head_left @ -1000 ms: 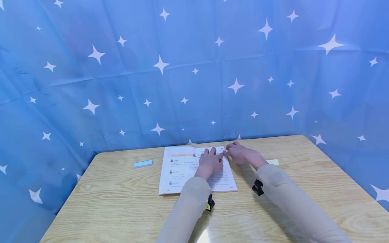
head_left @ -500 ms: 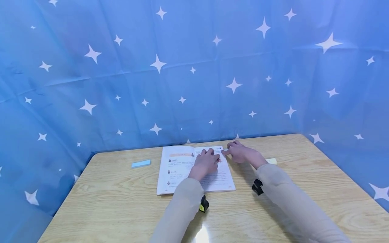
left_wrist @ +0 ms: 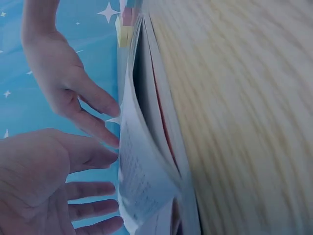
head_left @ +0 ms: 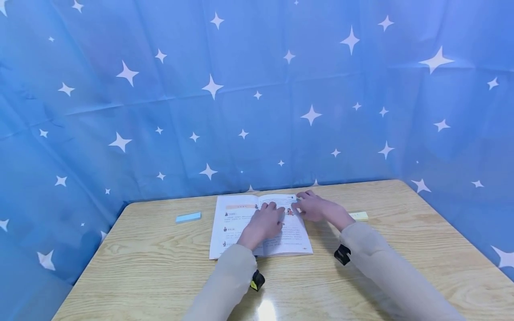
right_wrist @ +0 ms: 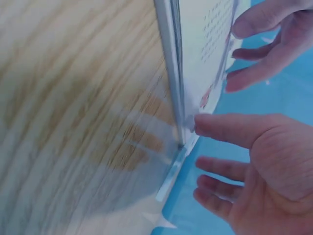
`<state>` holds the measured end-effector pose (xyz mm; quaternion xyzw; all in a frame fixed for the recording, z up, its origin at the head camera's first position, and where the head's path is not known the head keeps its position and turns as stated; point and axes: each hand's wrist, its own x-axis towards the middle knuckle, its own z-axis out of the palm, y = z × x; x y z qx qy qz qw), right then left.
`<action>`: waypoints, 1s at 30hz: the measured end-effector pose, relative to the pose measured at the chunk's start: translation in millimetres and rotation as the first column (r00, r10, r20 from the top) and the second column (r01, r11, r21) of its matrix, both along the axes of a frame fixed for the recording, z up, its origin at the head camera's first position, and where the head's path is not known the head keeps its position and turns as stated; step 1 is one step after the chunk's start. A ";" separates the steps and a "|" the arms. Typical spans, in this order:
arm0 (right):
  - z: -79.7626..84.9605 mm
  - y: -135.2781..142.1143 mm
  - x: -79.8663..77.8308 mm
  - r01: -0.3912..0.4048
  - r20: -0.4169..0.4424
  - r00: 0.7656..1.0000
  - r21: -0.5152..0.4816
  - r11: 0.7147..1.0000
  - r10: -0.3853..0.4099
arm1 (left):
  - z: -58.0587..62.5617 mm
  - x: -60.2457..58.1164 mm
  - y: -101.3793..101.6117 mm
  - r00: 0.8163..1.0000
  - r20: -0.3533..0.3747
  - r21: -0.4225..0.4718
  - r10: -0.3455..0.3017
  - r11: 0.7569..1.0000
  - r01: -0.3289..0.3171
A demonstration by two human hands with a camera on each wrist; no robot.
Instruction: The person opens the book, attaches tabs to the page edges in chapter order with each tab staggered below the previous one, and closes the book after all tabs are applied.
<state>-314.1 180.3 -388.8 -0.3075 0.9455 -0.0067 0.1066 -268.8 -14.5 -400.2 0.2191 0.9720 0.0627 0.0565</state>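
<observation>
An open book (head_left: 230, 223) with printed pages lies on the table, its right page bowed up a little. My left hand (head_left: 264, 223) rests on the right page near the fold, fingers extended; in the left wrist view its fingertips (left_wrist: 95, 209) touch the paper. My right hand (head_left: 314, 207) is at the upper right edge of that page. In the right wrist view the right hand's thumb (right_wrist: 220, 128) touches the page near its corner, and the other fingers are loosely bent with nothing in them. The left hand (right_wrist: 276, 44) also shows there, above the page.
A blue sticky-note pad (head_left: 188, 217) lies left of the book. A pale yellow pad (head_left: 359, 216) lies to the right, partly behind the right wrist. The wooden table (head_left: 140, 267) ends at a blue star-patterned curtain (head_left: 257, 111).
My left hand has slid left and nearer across the right page toward the fold, uncovering a small picture. The right hand has shifted slightly nearer along the page edge.
</observation>
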 end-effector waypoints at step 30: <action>5.1 -6.3 74.6 0.008 0.149 0.989 -0.039 0.999 -0.002 | -9.1 54.3 -87.4 1.000 0.006 0.092 0.014 0.996 -0.014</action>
